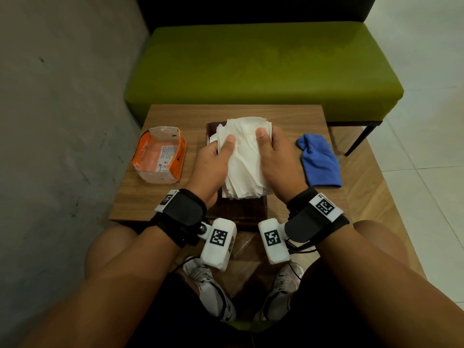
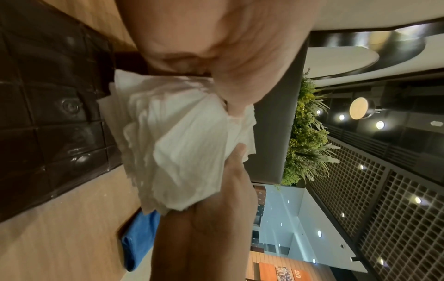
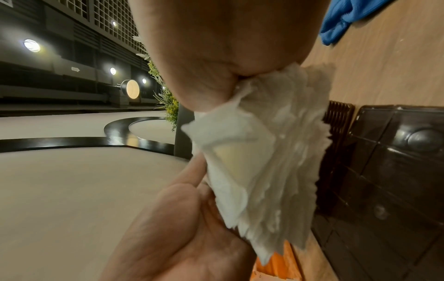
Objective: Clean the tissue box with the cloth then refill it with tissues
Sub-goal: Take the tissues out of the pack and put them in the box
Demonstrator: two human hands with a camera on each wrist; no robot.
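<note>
A thick stack of white tissues (image 1: pixel 244 156) is held between both hands over the dark brown tissue box (image 1: pixel 238 212) at the middle of the wooden table (image 1: pixel 175 114). My left hand (image 1: pixel 213 159) grips the stack's left edge with the thumb on top. My right hand (image 1: pixel 278 156) grips the right edge the same way. The left wrist view shows the tissues (image 2: pixel 182 144) fanned out beside the box's quilted brown panel (image 2: pixel 48 114). The right wrist view shows the tissues (image 3: pixel 264 161) pinched under my thumb. The blue cloth (image 1: pixel 320 162) lies on the table to the right.
An opened orange and clear tissue packet (image 1: pixel 160 154) lies on the table's left side. A green bench (image 1: pixel 263 66) stands behind the table, and a grey wall runs along the left. My knees and shoes are below the table's near edge.
</note>
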